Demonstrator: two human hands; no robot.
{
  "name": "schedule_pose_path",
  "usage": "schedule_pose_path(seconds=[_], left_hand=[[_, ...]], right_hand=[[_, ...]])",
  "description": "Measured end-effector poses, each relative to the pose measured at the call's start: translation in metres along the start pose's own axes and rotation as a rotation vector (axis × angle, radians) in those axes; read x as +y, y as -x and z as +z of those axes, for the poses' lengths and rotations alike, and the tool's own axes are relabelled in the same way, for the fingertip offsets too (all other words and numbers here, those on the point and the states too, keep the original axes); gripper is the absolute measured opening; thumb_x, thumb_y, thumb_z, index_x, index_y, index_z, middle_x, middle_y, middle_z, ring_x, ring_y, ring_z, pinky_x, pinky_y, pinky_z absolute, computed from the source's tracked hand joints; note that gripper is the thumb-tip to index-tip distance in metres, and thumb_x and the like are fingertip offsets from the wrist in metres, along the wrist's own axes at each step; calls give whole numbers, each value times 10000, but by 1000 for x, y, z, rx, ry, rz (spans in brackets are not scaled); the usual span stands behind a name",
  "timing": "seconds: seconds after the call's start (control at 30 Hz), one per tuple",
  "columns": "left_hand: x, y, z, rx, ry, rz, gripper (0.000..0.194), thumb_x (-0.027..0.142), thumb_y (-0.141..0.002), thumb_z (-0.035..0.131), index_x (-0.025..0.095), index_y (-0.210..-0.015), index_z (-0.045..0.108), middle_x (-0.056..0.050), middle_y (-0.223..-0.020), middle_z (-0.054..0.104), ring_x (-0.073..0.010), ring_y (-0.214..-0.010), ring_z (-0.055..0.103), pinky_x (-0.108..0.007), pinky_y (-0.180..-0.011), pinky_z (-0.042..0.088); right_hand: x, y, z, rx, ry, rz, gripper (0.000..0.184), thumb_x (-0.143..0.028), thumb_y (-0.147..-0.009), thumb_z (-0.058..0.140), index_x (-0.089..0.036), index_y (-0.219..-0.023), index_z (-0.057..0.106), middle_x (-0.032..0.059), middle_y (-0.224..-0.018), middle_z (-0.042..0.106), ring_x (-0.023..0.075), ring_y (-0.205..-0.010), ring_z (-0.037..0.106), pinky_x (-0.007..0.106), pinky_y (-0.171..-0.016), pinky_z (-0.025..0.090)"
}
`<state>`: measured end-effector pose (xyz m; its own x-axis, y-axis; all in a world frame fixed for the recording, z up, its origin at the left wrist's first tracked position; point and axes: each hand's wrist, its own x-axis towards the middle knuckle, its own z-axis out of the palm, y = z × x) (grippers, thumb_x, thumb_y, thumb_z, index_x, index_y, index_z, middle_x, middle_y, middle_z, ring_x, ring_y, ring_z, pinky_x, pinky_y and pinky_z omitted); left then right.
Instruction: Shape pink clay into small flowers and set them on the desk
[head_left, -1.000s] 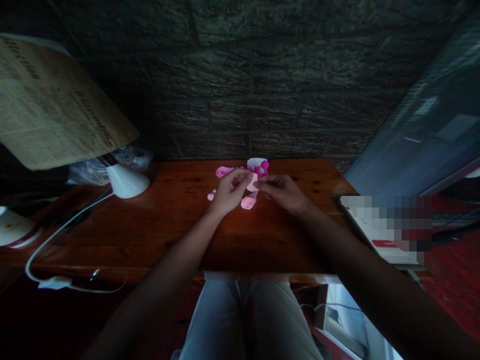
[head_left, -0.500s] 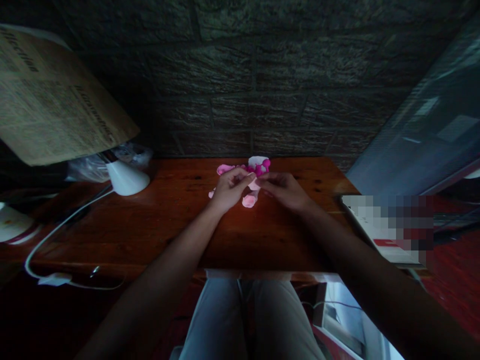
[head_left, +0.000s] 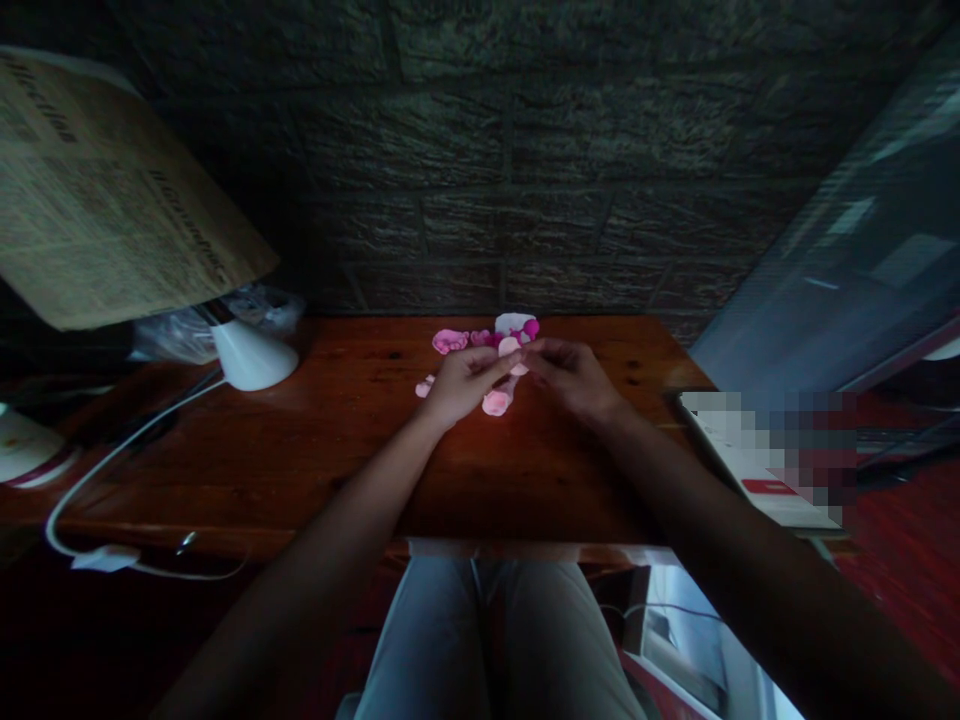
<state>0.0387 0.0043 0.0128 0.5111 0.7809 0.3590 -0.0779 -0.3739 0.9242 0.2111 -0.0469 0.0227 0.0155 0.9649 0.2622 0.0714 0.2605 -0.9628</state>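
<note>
Between the fingertips of both hands is a pale pink piece of modelling clay (head_left: 509,346), small and flattish, raised over the table. My left hand (head_left: 465,385) pinches it from the left, thumb on the near side. From the right, my right hand (head_left: 576,378) grips its edge with thumb and forefinger. Just below lies a pale pink lump (head_left: 496,402) with a hollowed face. Behind the hands are a frilly pink piece (head_left: 450,342), a magenta ball (head_left: 531,328) and a whitish piece (head_left: 507,322). A small pale lump (head_left: 424,387) rests left of my left hand.
The wooden table (head_left: 330,430) backs onto a dark stone-textured wall (head_left: 465,140). A lamp with a paper-print shade (head_left: 127,200) and white base (head_left: 255,357) stands left, its white cable (head_left: 97,470) trailing over the front edge. A flat white object (head_left: 727,430) lies at the right edge.
The pale pink piece has been turned and lifted slightly, so more of its face shows between the fingers. My left hand has shifted a little, uncovering more of the frilly pink piece behind.
</note>
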Motion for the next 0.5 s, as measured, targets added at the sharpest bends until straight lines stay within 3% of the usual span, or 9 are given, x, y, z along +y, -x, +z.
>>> schedule_pose_path(seconds=[0.5], left_hand=[[-6, 0, -2, -37, -96, 41, 398, 506, -900, 666, 166, -699, 619, -8, -665, 636, -101, -596, 542, -235, -571, 412]], right_hand=[[4, 0, 3, 17, -70, 33, 407, -592, -725, 818, -197, -815, 788, 0, -700, 679, 98, -585, 466, 252, -548, 362]])
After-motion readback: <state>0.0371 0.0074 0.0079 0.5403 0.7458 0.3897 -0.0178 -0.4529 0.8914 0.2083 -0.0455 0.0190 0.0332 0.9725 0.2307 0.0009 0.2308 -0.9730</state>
